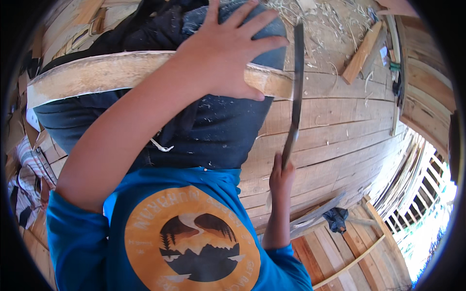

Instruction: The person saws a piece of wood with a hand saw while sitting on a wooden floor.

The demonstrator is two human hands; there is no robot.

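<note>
A long, pale, slightly curved wooden piece (97, 72) lies across my lap, over my dark shorts. My left hand (228, 53) presses on its right end with the fingers spread and the thumb hooked along its lower edge. My right hand (281, 177) grips the handle of a long dark blade (297, 87). The blade stands nearly upright, and its edge passes just beside the right end of the wooden piece.
I sit on a plank floor (340, 126). Wood shavings (330, 19) and a short wooden block (361, 53) lie ahead on the right. A dark cloth (336, 218) rests on loose boards at lower right. A striped cloth (24, 169) is at left, a railing (412, 194) at right.
</note>
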